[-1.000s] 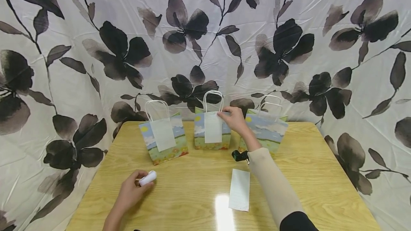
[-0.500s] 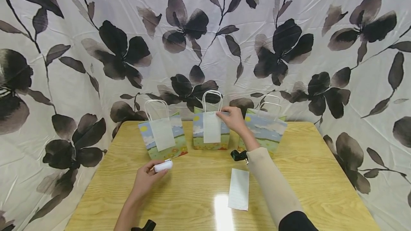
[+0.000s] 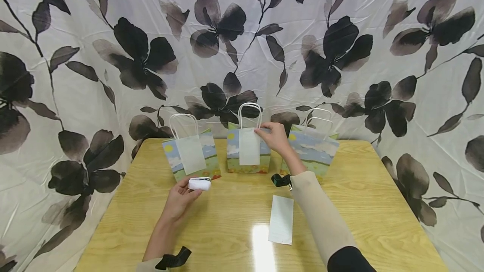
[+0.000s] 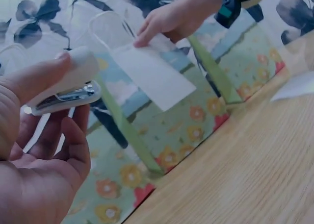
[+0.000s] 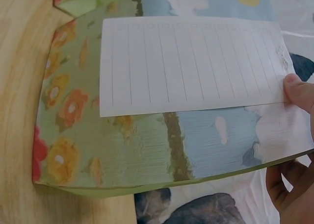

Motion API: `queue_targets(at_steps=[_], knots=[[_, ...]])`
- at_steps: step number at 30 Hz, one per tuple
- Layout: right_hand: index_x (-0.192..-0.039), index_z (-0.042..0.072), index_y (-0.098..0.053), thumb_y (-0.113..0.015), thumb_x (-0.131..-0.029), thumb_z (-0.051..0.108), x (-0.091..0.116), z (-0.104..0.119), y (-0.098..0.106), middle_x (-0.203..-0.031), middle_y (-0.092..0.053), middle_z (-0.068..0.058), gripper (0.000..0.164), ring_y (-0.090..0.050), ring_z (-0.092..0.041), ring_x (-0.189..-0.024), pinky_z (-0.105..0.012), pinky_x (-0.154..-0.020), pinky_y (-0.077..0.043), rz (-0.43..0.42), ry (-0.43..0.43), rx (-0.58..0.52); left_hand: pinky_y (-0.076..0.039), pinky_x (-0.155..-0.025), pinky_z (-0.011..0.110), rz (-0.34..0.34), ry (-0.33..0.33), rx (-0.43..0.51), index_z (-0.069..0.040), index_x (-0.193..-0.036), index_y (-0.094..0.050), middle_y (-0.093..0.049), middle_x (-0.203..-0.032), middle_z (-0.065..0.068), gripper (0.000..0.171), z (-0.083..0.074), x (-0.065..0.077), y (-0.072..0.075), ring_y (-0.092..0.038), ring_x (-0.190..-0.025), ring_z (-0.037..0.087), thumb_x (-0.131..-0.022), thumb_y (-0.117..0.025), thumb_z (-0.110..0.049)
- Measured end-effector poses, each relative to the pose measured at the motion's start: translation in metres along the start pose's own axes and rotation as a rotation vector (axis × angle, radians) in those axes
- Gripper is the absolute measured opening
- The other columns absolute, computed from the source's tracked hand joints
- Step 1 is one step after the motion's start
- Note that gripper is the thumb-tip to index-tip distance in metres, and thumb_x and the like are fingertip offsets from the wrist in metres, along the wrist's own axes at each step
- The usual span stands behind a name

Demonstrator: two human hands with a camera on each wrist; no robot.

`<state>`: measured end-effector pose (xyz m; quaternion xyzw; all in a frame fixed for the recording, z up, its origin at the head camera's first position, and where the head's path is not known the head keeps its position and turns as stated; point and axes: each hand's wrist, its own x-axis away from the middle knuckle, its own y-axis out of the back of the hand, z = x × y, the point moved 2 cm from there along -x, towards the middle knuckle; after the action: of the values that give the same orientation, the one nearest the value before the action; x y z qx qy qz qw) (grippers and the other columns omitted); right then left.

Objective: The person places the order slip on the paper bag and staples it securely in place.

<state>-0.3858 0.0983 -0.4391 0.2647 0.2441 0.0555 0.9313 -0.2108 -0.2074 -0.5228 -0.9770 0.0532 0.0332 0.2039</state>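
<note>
Forward and rightward, my left hand (image 3: 179, 200) has carried the stapler (image 3: 199, 184) to just before the left bag (image 3: 213, 160). Beneath everything spreads the table (image 3: 219, 230); near its far edge the middle bag (image 3: 233, 154) stands between the left bag and the right bag (image 3: 310, 158). Against the middle bag's front lies a lined slip (image 3: 248, 150); my right hand (image 3: 275, 137) pinches slip and rim together, thumb in front, fingers behind. Smallest, the stapler is pinched between my left thumb and fingers, mouth gaping. I'd keep the slip flat, level with the rim, and my right thumb at its corner. The left bag's lower corner crowds my knuckles; there's more room over the table before the middle bag.
</note>
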Motion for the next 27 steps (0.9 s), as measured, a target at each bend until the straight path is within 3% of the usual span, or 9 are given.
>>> queue_targets(at_steps=[3, 7, 11, 15, 18, 21, 27], knots=[[-0.087, 0.009, -0.075, -0.069, -0.093, 0.022, 0.0, 0.001, 0.0, -0.082, -0.07, -0.002, 0.015, -0.054, -0.019, -0.066, -0.035, -0.061, -0.044, 0.009, -0.011, -0.014, -0.049, -0.083, 0.024, 0.063, -0.016, 0.191, -0.01, -0.126, -0.06, -0.054, -0.119, 0.007, 0.039, -0.001, -0.003, -0.006, -0.056, -0.102, 0.015, -0.096, -0.049, 0.012], [-0.089, 0.008, -0.075, -0.069, -0.093, 0.022, 0.0, 0.001, 0.0, -0.086, -0.071, -0.003, 0.016, -0.057, -0.018, -0.071, -0.035, -0.064, -0.046, 0.023, -0.023, -0.012, -0.045, -0.086, 0.027, 0.102, 0.017, 0.408, -0.012, -0.137, -0.046, -0.044, -0.126, 0.009, 0.039, -0.004, -0.006, -0.013, -0.052, -0.104, 0.019, -0.102, -0.041, 0.004], [-0.089, 0.009, -0.075, -0.069, -0.093, 0.023, -0.001, 0.001, 0.0, -0.086, -0.071, -0.003, 0.016, -0.057, -0.018, -0.071, -0.035, -0.064, -0.046, 0.017, -0.03, 0.002, -0.042, -0.088, 0.029, 0.121, 0.061, 0.507, -0.014, -0.141, -0.03, -0.037, -0.131, 0.01, 0.037, -0.011, -0.015, -0.026, -0.047, -0.105, 0.021, -0.106, -0.041, -0.009], [-0.087, 0.01, -0.075, -0.07, -0.093, 0.022, -0.004, 0.001, 0.0, -0.085, -0.07, -0.002, 0.014, -0.057, -0.018, -0.07, -0.035, -0.063, -0.046, 0.01, -0.036, 0.003, -0.041, -0.087, 0.03, 0.166, 0.061, 0.58, -0.018, -0.135, -0.034, -0.041, -0.134, 0.009, 0.028, -0.021, -0.027, -0.043, -0.046, -0.107, 0.022, -0.107, -0.038, -0.017], [-0.088, 0.01, -0.075, -0.07, -0.092, 0.022, -0.005, 0.003, -0.001, -0.087, -0.071, -0.002, 0.014, -0.059, -0.018, -0.073, -0.036, -0.066, -0.047, 0.016, -0.038, 0.001, -0.04, -0.086, 0.033, 0.207, 0.039, 0.59, -0.015, -0.132, -0.035, -0.042, -0.132, 0.009, 0.024, -0.03, -0.036, -0.056, -0.047, -0.109, 0.024, -0.108, -0.033, -0.019], [-0.09, 0.009, -0.075, -0.069, -0.093, 0.023, -0.006, 0.004, -0.002, -0.089, -0.071, -0.003, 0.015, -0.06, -0.018, -0.077, -0.037, -0.068, -0.049, 0.02, -0.029, -0.002, -0.04, -0.086, 0.033, 0.201, 0.023, 0.567, -0.01, -0.131, -0.037, -0.044, -0.127, 0.009, 0.025, -0.037, -0.046, -0.069, -0.047, -0.111, 0.026, -0.108, -0.032, -0.02], [-0.091, 0.009, -0.075, -0.069, -0.093, 0.023, -0.001, 0.001, -0.002, -0.09, -0.071, -0.004, 0.015, -0.06, -0.019, -0.077, -0.038, -0.067, -0.048, 0.001, -0.047, -0.025, -0.042, -0.082, 0.025, 0.144, 0.054, 0.403, -0.001, -0.132, -0.036, -0.045, -0.126, 0.015, 0.029, -0.041, -0.067, -0.093, -0.053, -0.11, 0.025, -0.108, -0.035, -0.018]])
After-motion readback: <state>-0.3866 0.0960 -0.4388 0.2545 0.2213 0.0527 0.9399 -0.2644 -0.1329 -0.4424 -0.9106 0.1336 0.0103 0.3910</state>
